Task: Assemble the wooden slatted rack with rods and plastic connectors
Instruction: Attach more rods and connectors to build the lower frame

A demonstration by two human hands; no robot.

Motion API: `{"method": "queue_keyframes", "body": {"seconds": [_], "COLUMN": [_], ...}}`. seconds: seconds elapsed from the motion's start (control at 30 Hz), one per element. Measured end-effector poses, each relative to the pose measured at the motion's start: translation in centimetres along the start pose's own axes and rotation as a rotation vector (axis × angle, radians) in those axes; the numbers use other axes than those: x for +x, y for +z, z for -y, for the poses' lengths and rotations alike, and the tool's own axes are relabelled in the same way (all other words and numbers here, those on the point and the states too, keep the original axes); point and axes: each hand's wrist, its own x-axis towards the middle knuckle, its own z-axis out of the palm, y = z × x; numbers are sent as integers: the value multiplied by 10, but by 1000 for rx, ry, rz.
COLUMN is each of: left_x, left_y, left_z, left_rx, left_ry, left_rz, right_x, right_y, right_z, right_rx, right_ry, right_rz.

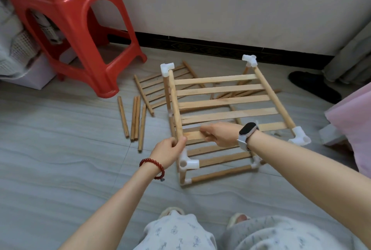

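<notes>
The half-built rack [226, 109] stood on the grey tiled floor [60, 169] near the wall, its upper slatted panel carried on white plastic connectors [189, 164] at the four corners, with a lower frame of rods under it. To its left a red plastic stool [66, 18] stood well apart, and between stool and rack lay a spare slatted panel [158, 87] and four loose rods [135, 118] flat on the tiles. The person's left hand [168, 152] was curled round the panel's left side rail [175, 105] at its near end, just above the near-left connector, thumb and fingers wrapped on the wood. The right hand [219, 134], a smartwatch [248, 129] on its wrist, reached across and pinched the nearest slat [192, 135] at its left end, fingers closed over it. The step in hand looked to be seating that rail end and truing the slat where it met the rail. To do it well, the left hand would best keep the rail in line with the connector's socket and push straight along the rail's axis, not at an angle, while the right steadied the slat so the panel did not rack. Thin slats like these would probably crack if twisted, so pressure should go on the rail.
</notes>
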Motion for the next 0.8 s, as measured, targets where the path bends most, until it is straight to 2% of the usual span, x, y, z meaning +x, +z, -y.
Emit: {"method": "queue_keyframes", "body": {"seconds": [0.07, 0.13, 0.2, 0.23, 0.27, 0.37, 0.43, 0.53, 0.7, 0.8], "left_x": [2, 8, 15, 20, 28, 54, 72, 90, 98, 84], "left_y": [-5, -11, -19, -24, -29, -44, -46, -43, -37, -36], "left_z": [-1, -6, -12, -15, -16, -23, -28, -39, -42, -31], "left_rx": [40, 37, 137, 283, 477, 1067, 1242, 1268, 1282, 1141], "left_ry": [-16, 7, 150, 269, 384, 558, 616, 628, 612, 652], "left_rz": [59, -33, -251, -333, -348, -149, -40, -28, -147, -204], "right_x": [-11, -25, -42, -50, -56, -71, -80, -90, -99, -104], "right_y": [0, 1, 4, 6, 7, 6, 3, 0, 5, 6], "right_z": [-6, -14, -24, -29, -33, -44, -49, -54, -58, -55], "right_rx": [-84, -167, -227, -262, -308, -414, -442, -487, -521, -553], "right_ry": [-32, -51, -60, -67, -76, -127, -158, -167, -161, -169], "right_rz": [15, 29, 36, 41, 52, 97, 123, 153, 105, 77]}}
